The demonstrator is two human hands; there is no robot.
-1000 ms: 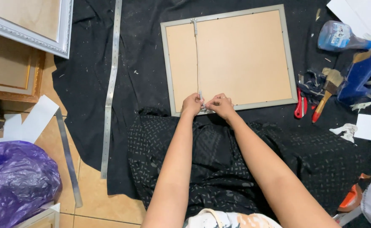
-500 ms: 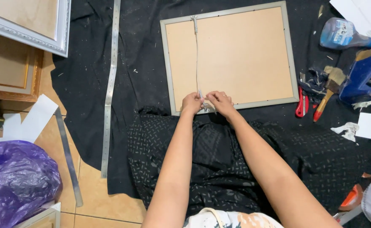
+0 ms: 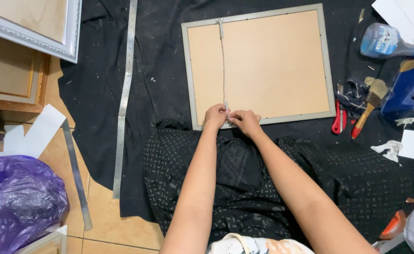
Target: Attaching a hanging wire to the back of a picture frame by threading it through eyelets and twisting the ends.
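Note:
A picture frame with a grey rim lies face down on black cloth, its tan backing board up. A thin hanging wire runs from a fitting on the far rim down to the near rim. My left hand and my right hand meet at the near end of that wire, fingers pinched on it by the near rim. My forearms reach out over my lap, which is covered in dark patterned fabric.
A long metal ruler lies left on the black cloth. Other frames rest at top left; a purple plastic bag bottom left. At right are a red cutter, a brush, a bottle and a blue tool.
The view has shifted slightly, so the frame sits a little lower in view. Both hands stay pinched at the wire's near end.

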